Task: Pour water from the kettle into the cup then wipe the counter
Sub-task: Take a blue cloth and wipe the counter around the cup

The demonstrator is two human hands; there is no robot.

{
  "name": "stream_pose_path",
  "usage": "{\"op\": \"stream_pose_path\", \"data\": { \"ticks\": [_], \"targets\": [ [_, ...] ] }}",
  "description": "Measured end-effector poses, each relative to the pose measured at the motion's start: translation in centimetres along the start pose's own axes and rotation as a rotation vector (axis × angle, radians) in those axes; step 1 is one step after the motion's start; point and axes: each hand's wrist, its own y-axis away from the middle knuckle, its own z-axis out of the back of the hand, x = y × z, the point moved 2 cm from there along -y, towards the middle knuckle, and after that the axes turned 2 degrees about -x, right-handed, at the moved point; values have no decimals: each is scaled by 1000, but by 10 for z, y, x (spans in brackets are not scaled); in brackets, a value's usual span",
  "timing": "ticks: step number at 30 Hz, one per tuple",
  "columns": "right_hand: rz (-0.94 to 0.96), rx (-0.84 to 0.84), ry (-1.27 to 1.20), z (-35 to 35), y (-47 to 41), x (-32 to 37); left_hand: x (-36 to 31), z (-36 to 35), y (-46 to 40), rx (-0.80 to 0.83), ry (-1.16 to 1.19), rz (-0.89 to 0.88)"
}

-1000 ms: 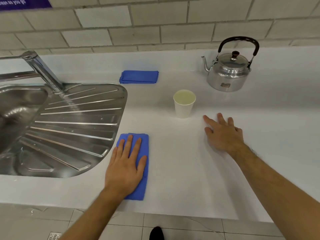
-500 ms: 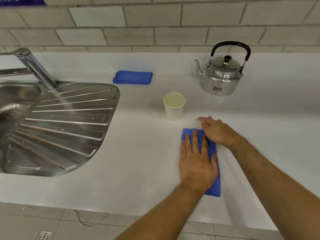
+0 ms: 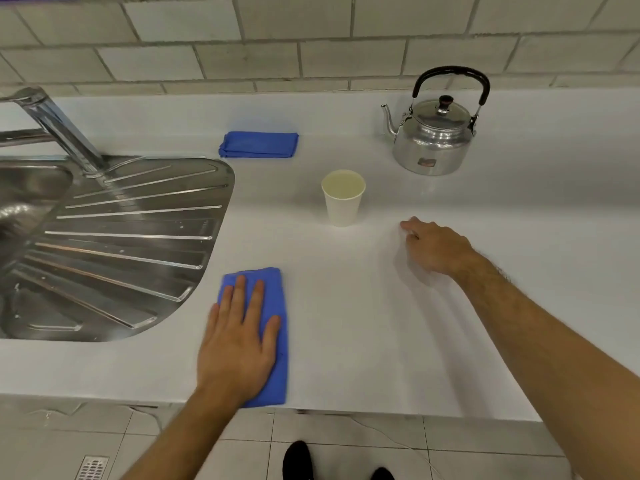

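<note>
A silver kettle (image 3: 433, 140) with a black handle stands at the back right of the white counter (image 3: 346, 323). A white paper cup (image 3: 343, 199) holding water stands in front of it, to its left. My left hand (image 3: 239, 337) lies flat, fingers spread, pressing a folded blue cloth (image 3: 273, 299) onto the counter near the front edge, beside the drainboard. My right hand (image 3: 433, 245) rests on the bare counter right of the cup, fingers curled down, holding nothing.
A steel sink and ribbed drainboard (image 3: 114, 244) fill the left side, with a tap (image 3: 59, 126) behind. A second folded blue cloth (image 3: 259, 144) lies at the back near the tiled wall. The floor and my shoes (image 3: 298, 460) show below the counter edge.
My left hand has slid the blue cloth leftward from beside my right hand back to near the drainboard, after sweeping right earlier. My right hand stays in place with its fingers more curled.
</note>
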Motion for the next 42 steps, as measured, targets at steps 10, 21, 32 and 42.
{"op": "stream_pose_path", "data": {
  "ticks": [10, 21, 32, 42],
  "targets": [
    [98, -13, -149, 0, 14, 2, -54, -11, -15, -37, -8, 113],
    [217, -256, -282, 0, 55, -13, -221, -43, -43, 127, 109, -190],
    [57, -251, 138, -86, 82, 34, -117, -2, -80, 43, 340, -169],
    [-24, -341, 203, -46, -39, 27, -17, -11, -132, 32, -16, -91]
  ]
}}
